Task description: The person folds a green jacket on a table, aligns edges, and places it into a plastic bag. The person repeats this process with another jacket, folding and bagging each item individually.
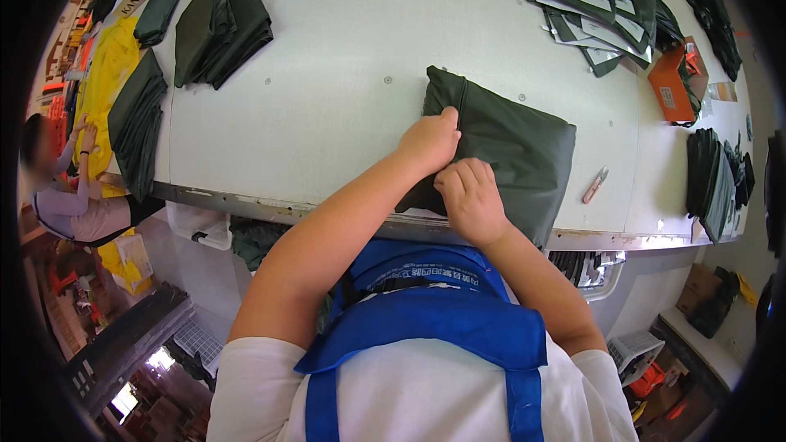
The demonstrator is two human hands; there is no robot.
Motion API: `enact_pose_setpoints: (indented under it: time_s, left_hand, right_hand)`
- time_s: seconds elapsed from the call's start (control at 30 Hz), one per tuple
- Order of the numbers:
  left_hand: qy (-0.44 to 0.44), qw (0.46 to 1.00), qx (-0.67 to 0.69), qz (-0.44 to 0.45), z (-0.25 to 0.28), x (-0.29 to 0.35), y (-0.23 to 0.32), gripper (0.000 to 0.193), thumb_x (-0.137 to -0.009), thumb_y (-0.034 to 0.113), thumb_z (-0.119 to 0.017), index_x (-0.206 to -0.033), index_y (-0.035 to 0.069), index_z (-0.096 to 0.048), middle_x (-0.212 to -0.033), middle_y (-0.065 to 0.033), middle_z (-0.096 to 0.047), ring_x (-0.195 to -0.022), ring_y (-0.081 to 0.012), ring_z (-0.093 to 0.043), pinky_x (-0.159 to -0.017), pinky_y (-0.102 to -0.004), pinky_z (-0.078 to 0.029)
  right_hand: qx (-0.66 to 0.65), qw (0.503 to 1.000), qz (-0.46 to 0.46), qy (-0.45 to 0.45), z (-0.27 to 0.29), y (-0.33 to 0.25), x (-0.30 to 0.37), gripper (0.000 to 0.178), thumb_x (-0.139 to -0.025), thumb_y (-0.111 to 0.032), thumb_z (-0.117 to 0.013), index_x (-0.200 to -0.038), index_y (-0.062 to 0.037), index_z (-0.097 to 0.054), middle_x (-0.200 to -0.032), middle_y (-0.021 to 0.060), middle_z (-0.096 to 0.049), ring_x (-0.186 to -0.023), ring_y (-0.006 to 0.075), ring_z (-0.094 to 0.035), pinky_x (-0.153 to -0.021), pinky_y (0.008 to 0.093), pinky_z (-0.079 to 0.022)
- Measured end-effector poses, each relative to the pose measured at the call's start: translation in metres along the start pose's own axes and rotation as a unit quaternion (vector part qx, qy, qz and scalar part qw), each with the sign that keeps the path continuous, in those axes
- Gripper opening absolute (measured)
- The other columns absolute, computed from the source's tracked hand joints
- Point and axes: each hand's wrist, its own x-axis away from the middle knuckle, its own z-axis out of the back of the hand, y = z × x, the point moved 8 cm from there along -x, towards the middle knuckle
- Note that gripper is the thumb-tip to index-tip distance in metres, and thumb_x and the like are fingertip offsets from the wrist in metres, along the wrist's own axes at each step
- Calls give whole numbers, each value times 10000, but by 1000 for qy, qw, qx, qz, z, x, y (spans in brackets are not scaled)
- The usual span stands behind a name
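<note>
In front of me at the table's near edge lies a folded dark green bundle of smooth, coated-looking fabric (pixel 524 143), roughly square and puffed up. A raised seam or zip line runs near its upper left side. My left hand (pixel 431 141) is closed on the fabric by this line, thumb and fingers pinched together. Just below and to the right, my right hand (pixel 472 199) has its fingers curled and pressed onto the bundle's lower left part. What exactly sits between those fingertips is hidden.
Pink-handled thread snips (pixel 595 185) lie right of the bundle. Green folded pieces with white labels (pixel 585 12) are piled far right, near an orange box (pixel 679 86). More folded green stacks (pixel 221 29) stand at left. A co-worker (pixel 70 172) handles yellow fabric (pixel 106 90).
</note>
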Motion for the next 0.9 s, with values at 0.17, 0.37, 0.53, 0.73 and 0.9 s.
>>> enact_pose_setpoints:
  time_s: [0.17, 0.37, 0.53, 0.73, 0.9]
  left_hand:
    - [232, 951, 78, -189, 45, 85, 21, 279, -859, 90, -581, -1123, 14, -534, -1164, -198, -552, -1074, -361, -538, -882, -421, -443]
    - [79, 967, -152, -189, -26, 142, -2, 687, -781, 223, -672, -1390, 44, -408, -1467, -177, -350, -1363, -317, -333, -1116, -438, -257]
    - [66, 966, -183, -173, -29, 136, -4, 672, -779, 250, -664, -1381, 68, -427, -1473, -154, -354, -1375, -288, -320, -1126, -429, -229]
    - [121, 983, 25, -133, 17, 120, -10, 513, -775, 171, -688, -1244, 65, -510, -1268, -159, -510, -1142, -307, -527, -928, -415, -424]
    - [197, 980, 28, -14, 49, 33, 7, 217, -851, 154, -620, -1022, 43, -545, -1022, -154, -586, -845, -337, -615, -655, -411, -486]
  right_hand:
    - [27, 999, -20, -1, -7, 14, 1, 114, -778, -97, -587, -877, -54, -551, -937, 91, -595, -1028, 282, -556, -889, 407, -407]
    - [44, 999, 14, -26, -15, 14, -12, 130, -793, -114, -600, -891, -49, -545, -954, 76, -595, -1075, 283, -534, -925, 419, -371]
    - [101, 994, 18, -24, -21, 26, -25, 124, -784, -121, -614, -876, -55, -561, -977, 68, -592, -1096, 281, -513, -933, 408, -360]
    - [-47, 997, -48, 22, 16, 58, -43, 269, -755, -104, -685, -995, -99, -564, -1173, 93, -542, -1150, 298, -478, -913, 428, -358]
    - [27, 974, -223, 12, 6, 135, -39, 481, -706, -284, -770, -1103, -116, -559, -1231, 77, -519, -1176, 288, -470, -996, 441, -325]
